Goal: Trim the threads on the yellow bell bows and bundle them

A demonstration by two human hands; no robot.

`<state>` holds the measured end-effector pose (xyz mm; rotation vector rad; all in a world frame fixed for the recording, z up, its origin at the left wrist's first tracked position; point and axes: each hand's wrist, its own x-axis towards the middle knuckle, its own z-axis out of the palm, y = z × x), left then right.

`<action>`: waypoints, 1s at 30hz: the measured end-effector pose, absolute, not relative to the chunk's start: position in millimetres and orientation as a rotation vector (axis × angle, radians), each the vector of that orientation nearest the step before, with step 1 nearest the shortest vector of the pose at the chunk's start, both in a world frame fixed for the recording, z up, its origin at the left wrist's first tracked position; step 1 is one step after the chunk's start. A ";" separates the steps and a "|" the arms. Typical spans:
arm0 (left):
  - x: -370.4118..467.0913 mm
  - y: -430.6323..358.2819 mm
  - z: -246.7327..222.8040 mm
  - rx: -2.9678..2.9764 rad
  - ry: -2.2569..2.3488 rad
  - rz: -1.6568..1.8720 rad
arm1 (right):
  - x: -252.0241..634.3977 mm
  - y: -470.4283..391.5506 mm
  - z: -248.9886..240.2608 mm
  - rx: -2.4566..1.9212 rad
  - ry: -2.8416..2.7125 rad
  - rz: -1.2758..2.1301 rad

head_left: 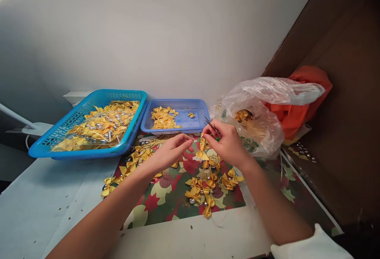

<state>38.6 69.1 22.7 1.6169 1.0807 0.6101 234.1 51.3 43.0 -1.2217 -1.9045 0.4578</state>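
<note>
My right hand (227, 142) is closed around a slim dark tool with two pointed tips (212, 125); whether it is tweezers or small snips I cannot tell. A yellow satin ribbon bow (202, 150) hangs just under the fingertips of that hand and seems pinched there. To its left, my left hand (175, 150) is apart from the bow, with thumb and fingers curled together; anything between them is hidden. Beneath both hands, several yellow bows with silver beads (200, 186) lie in loose piles on a patterned mat (162, 197).
A bright blue basket (139, 120) at the left holds bagged bows and beads. Behind my hands stands a smaller blue basket (192, 123) with yellow bows. At the right are a clear plastic bag (261, 93) and an orange bag (311, 79), beside a brown panel (335, 73).
</note>
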 end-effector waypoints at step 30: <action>53.9 59.2 25.9 1.149 1.057 0.845 | 258.3 45.0 66.8 -1.406 -2.293 0.750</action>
